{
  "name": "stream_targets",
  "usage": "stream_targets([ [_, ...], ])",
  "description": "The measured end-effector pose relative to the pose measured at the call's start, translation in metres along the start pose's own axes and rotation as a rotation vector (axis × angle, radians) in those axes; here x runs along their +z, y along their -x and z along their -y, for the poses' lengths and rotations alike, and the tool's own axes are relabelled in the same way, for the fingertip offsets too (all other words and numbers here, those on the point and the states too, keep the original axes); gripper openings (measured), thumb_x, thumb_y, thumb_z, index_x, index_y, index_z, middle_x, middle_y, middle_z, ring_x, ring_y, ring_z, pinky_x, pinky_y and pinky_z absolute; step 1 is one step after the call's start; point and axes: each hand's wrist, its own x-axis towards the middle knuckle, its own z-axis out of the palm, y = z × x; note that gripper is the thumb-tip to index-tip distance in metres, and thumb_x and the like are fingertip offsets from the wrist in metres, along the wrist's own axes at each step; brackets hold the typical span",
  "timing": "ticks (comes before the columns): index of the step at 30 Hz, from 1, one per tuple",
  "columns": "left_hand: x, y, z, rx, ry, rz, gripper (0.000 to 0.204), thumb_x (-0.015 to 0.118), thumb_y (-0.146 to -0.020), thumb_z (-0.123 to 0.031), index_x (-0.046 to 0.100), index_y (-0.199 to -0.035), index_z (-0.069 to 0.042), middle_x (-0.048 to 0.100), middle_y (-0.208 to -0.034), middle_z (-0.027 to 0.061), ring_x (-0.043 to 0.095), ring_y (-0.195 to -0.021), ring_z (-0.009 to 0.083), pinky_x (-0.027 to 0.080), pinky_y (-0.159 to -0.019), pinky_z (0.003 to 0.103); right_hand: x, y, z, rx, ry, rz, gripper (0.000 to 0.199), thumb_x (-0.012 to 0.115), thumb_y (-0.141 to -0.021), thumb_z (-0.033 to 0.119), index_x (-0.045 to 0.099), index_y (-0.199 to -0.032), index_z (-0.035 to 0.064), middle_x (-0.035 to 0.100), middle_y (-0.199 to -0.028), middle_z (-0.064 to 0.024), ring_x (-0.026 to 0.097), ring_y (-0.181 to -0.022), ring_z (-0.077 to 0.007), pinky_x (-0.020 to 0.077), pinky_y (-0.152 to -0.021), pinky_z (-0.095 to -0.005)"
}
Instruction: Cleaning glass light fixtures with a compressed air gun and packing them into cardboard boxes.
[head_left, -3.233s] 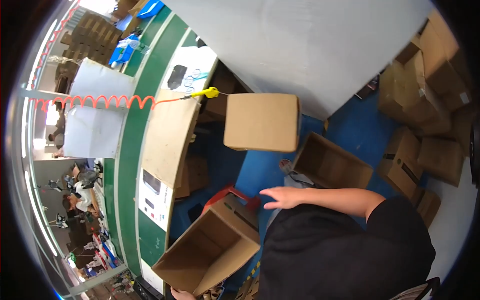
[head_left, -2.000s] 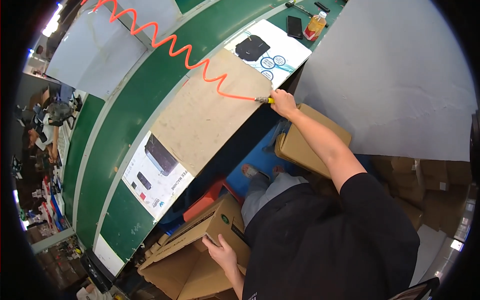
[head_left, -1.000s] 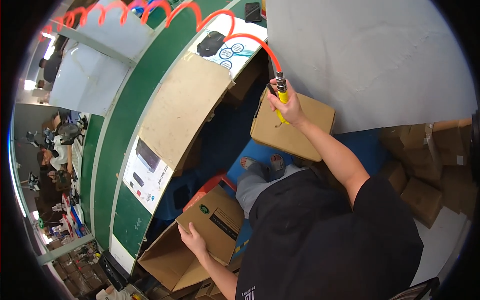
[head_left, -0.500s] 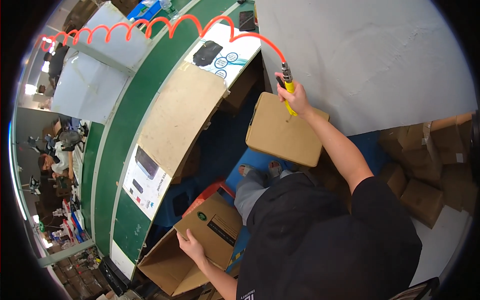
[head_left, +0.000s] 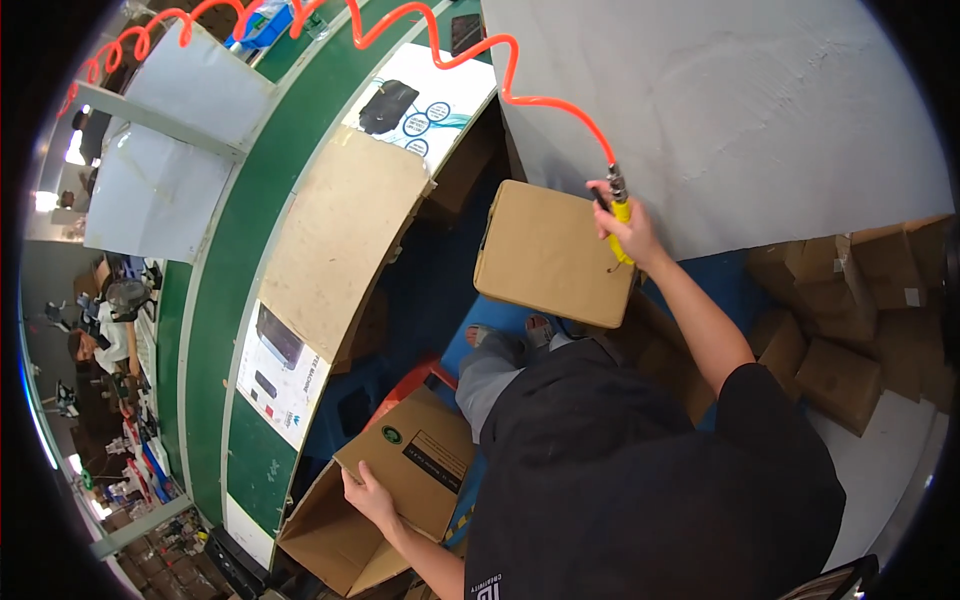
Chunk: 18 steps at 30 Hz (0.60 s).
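Observation:
My right hand [head_left: 635,232] is closed around a yellow air blow gun [head_left: 621,212], over the right edge of a closed cardboard box [head_left: 550,255]. A coiled orange-red air hose [head_left: 560,102] joins the gun by a metal fitting. At the lower left, my left hand [head_left: 370,497] grips the upper edge of an open cardboard box [head_left: 405,440], thumb and fingers on either side of its wall. That box is tilted, its opening facing left, and bears a dark label and a round green mark.
On the left curves a green workbench [head_left: 235,235] with cardboard and printed sheets along its edge. A large grey panel [head_left: 720,120] stands at the upper right. Several cartons [head_left: 840,385] are stacked at the right. A red stool [head_left: 400,388] is partly hidden behind the open box.
My right hand has moved right and slightly nearer with the blow gun, from over the closed box to its right edge, drawing the hose along. My left hand keeps its hold on the open box.

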Motion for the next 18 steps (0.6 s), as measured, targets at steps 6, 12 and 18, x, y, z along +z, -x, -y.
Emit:
stream_targets([
  [6, -0.006, -0.002, -0.013, 0.025, -0.011, 0.032, 0.023, 0.053, -0.092, -0.007, 0.057, -0.11, 0.007, 0.069, -0.091, 0.0159, 0.066, -0.08, 0.0212, 0.05, -0.072, 0.031, 0.071, 0.025, -0.009, 0.058, -0.122, 0.158, 0.04, 0.056, -0.088, 0.004, 0.051, -0.127, 0.0044, 0.051, -0.08, 0.0008, 0.053, -0.064, -0.0088, 0.047, -0.062, -0.025],
  [12, 0.016, -0.015, -0.036, 0.021, 0.126, 0.086, 0.023, 0.052, -0.094, -0.007, 0.056, -0.112, 0.007, 0.068, -0.097, 0.0156, 0.064, -0.082, 0.0183, 0.05, -0.074, 0.03, 0.111, 0.021, -0.017, 0.152, -0.186, 0.336, 0.037, 0.056, -0.087, 0.005, 0.052, -0.124, 0.0027, 0.053, -0.078, -0.0012, 0.056, -0.062, -0.0099, 0.0467, -0.059, -0.0254],
  [18, 0.027, -0.028, -0.048, -0.049, 0.106, 0.09, 0.021, 0.052, -0.092, -0.007, 0.058, -0.109, 0.004, 0.067, -0.095, 0.017, 0.065, -0.084, 0.027, 0.049, -0.076, 0.033, 0.133, -0.025, 0.018, 0.466, -0.279, 0.471, 0.035, 0.056, -0.088, 0.008, 0.052, -0.121, -0.0009, 0.054, -0.074, -0.0039, 0.058, -0.057, -0.0141, 0.0467, -0.055, -0.0265],
])
